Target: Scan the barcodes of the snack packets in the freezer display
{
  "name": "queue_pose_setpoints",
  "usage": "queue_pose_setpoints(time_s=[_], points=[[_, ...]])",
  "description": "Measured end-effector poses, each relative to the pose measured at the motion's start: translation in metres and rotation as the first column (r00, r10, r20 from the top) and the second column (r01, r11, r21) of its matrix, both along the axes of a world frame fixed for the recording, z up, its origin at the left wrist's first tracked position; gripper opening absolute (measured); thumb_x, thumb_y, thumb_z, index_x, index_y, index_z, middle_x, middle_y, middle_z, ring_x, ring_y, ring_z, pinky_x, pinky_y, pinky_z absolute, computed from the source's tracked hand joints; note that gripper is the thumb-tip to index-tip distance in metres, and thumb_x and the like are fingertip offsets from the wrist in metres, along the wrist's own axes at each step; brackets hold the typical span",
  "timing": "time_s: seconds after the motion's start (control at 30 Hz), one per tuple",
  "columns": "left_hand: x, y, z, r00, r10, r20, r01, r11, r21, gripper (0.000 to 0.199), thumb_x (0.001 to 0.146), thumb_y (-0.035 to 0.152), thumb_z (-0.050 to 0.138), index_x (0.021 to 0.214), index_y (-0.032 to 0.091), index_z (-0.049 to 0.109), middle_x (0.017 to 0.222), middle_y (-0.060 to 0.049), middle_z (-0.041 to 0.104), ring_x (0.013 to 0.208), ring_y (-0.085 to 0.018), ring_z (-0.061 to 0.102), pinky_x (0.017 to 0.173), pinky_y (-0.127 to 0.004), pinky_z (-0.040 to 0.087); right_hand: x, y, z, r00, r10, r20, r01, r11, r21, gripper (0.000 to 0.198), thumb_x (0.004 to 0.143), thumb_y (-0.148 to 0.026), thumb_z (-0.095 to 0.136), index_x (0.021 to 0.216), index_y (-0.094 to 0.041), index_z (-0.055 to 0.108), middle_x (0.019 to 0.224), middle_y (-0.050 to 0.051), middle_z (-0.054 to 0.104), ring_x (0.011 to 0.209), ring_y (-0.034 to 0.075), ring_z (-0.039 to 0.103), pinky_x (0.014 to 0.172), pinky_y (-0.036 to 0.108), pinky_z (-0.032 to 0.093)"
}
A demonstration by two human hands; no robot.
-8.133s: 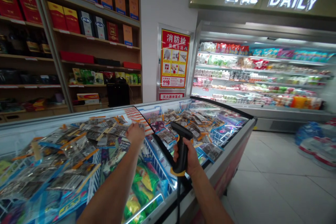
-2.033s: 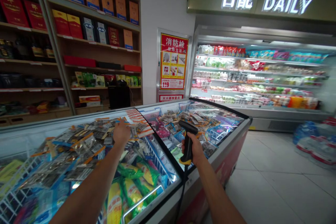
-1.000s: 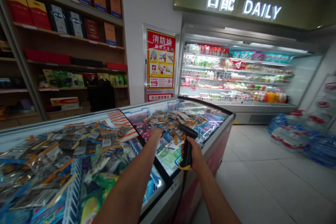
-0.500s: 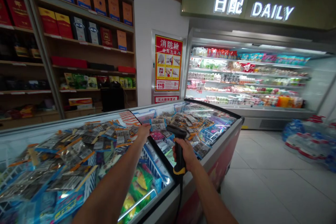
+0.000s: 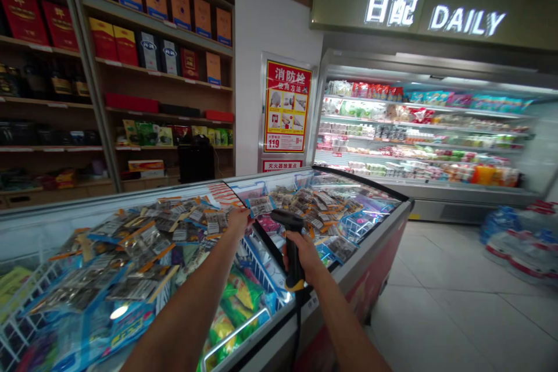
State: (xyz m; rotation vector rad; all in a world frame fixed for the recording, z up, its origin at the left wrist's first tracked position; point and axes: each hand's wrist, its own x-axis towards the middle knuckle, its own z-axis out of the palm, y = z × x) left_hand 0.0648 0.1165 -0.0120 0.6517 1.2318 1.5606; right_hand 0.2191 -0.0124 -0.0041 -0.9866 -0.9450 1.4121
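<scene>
My right hand (image 5: 306, 257) is wrapped round the grip of a black barcode scanner (image 5: 289, 220) with a yellow base, its cable hanging down. The scanner's head faces left, toward a small clear-and-dark packet (image 5: 260, 205) with blue edges. My left hand (image 5: 238, 220) pinches that packet at its near-left corner, above the dark frame between the freezer's glass lids. Many similar packets (image 5: 143, 244) with orange or blue edges lie spread over the left glass. Another pile of packets (image 5: 311, 203) covers part of the right glass, beyond the scanner.
The chest freezer (image 5: 394, 224) runs across in front of me, with wire baskets and green bags (image 5: 238, 296) under its glass. Boxes fill the shelves (image 5: 174, 75) at the left. A lit chiller (image 5: 418, 133) stands behind; wrapped bottles (image 5: 523, 241) sit on the floor at right.
The view has turned slightly left, so the surroundings sit farther right. Both hands, the packet and the scanner have shifted a little left over the freezer. Both grips are unchanged.
</scene>
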Motion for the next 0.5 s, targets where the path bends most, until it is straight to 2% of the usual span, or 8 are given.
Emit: queue_pose_setpoints(time_s=[0.23,0.5], points=[[0.009,0.003,0.000,0.982,0.089,0.164,-0.100,0.993,0.064,0.023,0.071,-0.001,0.046,0.057,0.017,0.041,0.050,0.006,0.048,0.046,-0.005,0.053,0.059,-0.022,0.051,-0.014,0.000,0.005,0.981,0.018,-0.192,-0.036,0.995,-0.094,0.025,0.065,-0.043,0.054,0.070,-0.018,0.050,0.043,-0.004,0.052,0.031,0.009,0.044,0.029,0.020,0.036],[0.011,0.006,-0.005,0.965,0.151,0.214,-0.175,0.980,0.096,0.023,0.069,0.001,0.046,0.059,0.019,0.038,0.054,0.005,0.049,0.057,-0.008,0.058,0.065,-0.023,0.051,-0.021,0.000,0.015,0.962,0.001,-0.273,-0.048,0.985,-0.167,0.026,0.070,-0.042,0.051,0.063,-0.018,0.046,0.044,-0.003,0.052,0.033,0.009,0.045,0.031,0.020,0.036]])
